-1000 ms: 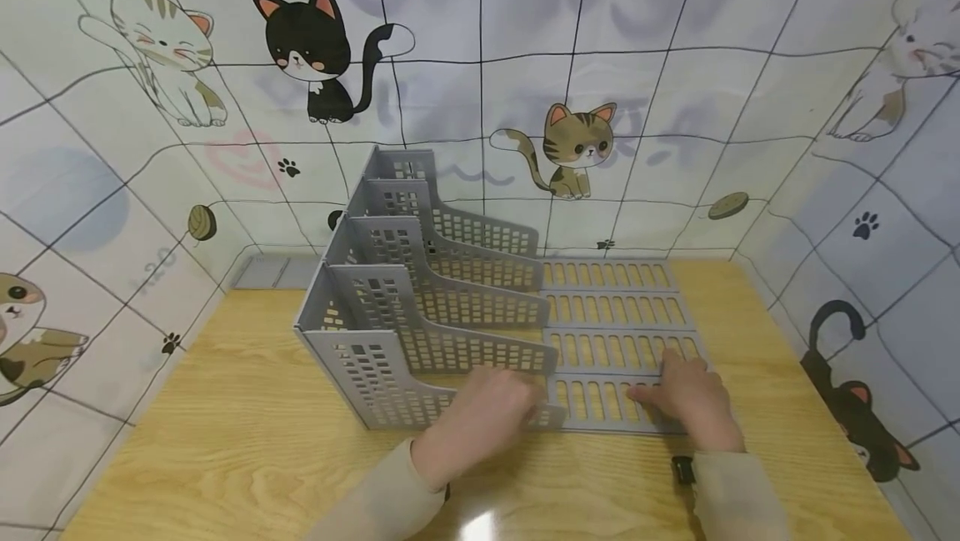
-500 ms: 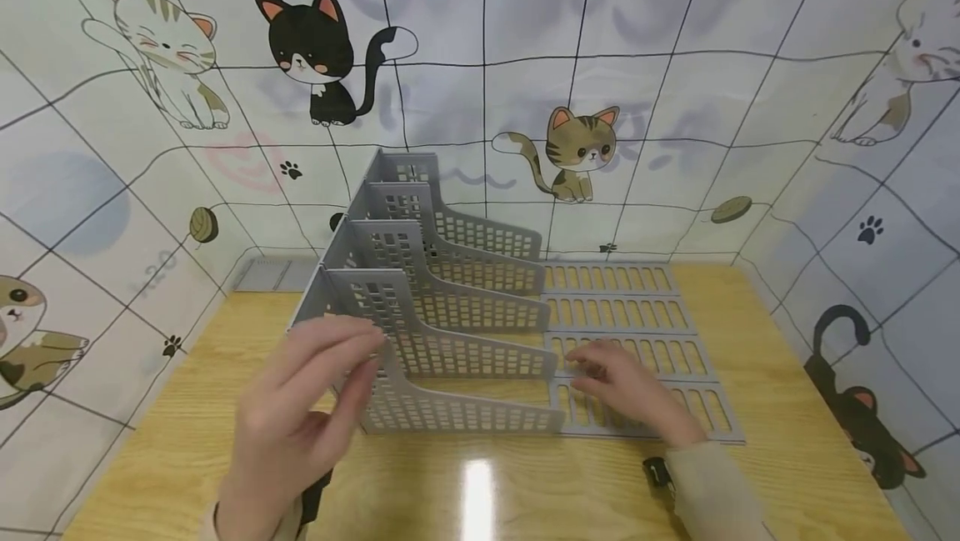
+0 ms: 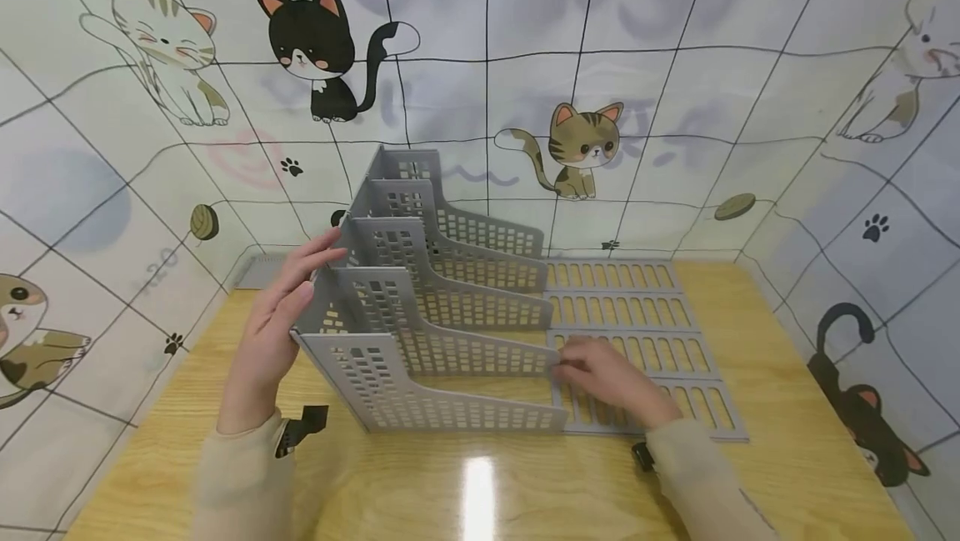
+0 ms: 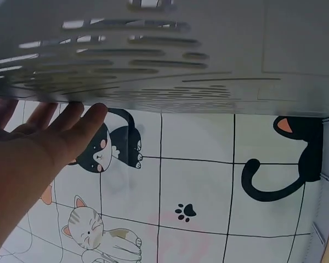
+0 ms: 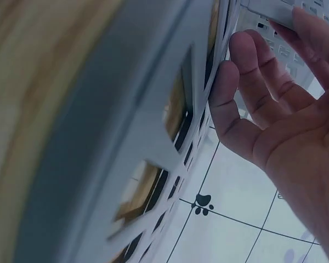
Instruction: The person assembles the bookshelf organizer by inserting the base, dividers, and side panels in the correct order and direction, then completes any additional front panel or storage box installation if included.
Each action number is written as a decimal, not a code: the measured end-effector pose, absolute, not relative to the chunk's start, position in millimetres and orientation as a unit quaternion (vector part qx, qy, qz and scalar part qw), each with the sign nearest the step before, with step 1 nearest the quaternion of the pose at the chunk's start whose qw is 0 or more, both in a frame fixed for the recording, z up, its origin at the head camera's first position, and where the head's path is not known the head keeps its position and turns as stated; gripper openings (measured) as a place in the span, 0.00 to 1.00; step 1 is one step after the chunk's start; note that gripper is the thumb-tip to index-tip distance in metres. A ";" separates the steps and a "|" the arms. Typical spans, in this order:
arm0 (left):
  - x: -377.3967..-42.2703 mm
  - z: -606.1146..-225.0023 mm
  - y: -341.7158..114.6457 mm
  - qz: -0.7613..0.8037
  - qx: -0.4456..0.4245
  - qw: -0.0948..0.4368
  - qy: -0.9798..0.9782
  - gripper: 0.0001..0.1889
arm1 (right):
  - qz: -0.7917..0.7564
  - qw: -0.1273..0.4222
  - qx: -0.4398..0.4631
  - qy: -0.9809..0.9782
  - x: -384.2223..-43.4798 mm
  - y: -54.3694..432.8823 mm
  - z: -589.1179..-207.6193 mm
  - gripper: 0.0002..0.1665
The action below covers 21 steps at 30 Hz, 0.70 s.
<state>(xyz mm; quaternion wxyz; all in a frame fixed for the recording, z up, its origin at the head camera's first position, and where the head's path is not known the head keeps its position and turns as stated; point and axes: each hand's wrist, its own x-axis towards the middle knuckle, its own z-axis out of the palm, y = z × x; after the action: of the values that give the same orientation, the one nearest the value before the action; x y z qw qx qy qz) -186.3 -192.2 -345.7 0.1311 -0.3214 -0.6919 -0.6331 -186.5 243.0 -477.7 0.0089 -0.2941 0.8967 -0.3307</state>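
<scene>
Left hand (image 3: 270, 324), fingers straight, touches perforated rack (image 3: 390, 374); right hand (image 3: 607, 376) pinches curved divider (image 3: 480, 343).

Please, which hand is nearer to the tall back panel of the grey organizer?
The left hand: its fingertips touch the tall back panel. The right hand is away from it, at the low front end of a divider.

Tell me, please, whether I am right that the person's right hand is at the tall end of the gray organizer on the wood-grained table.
Not quite: the head view shows the left hand at the tall end of the gray organizer on the wood-grained table; the right hand is at the low end.
</scene>
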 end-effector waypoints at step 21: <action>-184.7 -349.2 -172.2 -0.680 -0.270 0.102 -0.673 0.21 | -0.331 0.007 -0.260 0.907 -185.3 241.4 -476.1 0.24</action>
<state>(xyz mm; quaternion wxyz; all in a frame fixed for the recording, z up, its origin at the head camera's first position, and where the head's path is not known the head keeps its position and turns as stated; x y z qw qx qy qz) -184.7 -172.2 -349.2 0.1019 -0.2703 -0.6734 -0.6805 -185.3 241.4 -476.1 0.0065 -0.2600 0.9070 -0.3312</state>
